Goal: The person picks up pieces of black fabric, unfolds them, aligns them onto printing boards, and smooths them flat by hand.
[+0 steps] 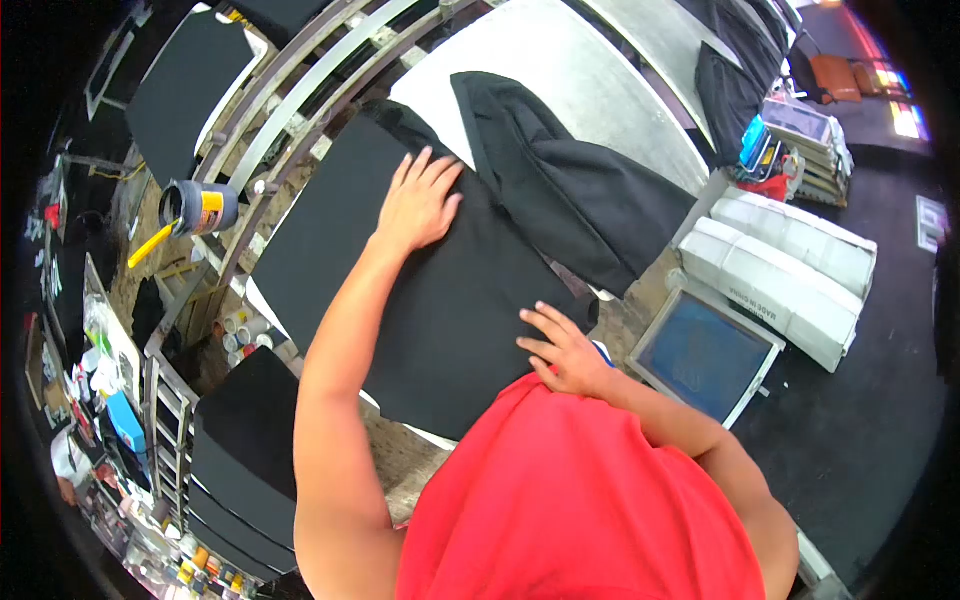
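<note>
Spread flat beneath both hands is a black cloth point(450, 320), its broad face running from under the left hand point(418, 202) down to the right hand point(568, 355). The left hand lies open on it, palm down, fingers extended and pointing away from the body. The right hand is open too, fingers parted over the cloth's near edge; whether they press on it cannot be told. Just right of the left hand, a loose black piece point(570, 180) lies in folds; whether it joins the cloth is unclear. Beyond the left hand a white board point(570, 70) shows from under the folds. Left of the left hand, a dark tub point(208, 209) with a yellow handle point(152, 245) sits by the metal rails point(285, 125). Right of the right hand are a framed panel point(707, 355) and, farther out, white cartons point(775, 285) on a dark worktop point(840, 450).
</note>
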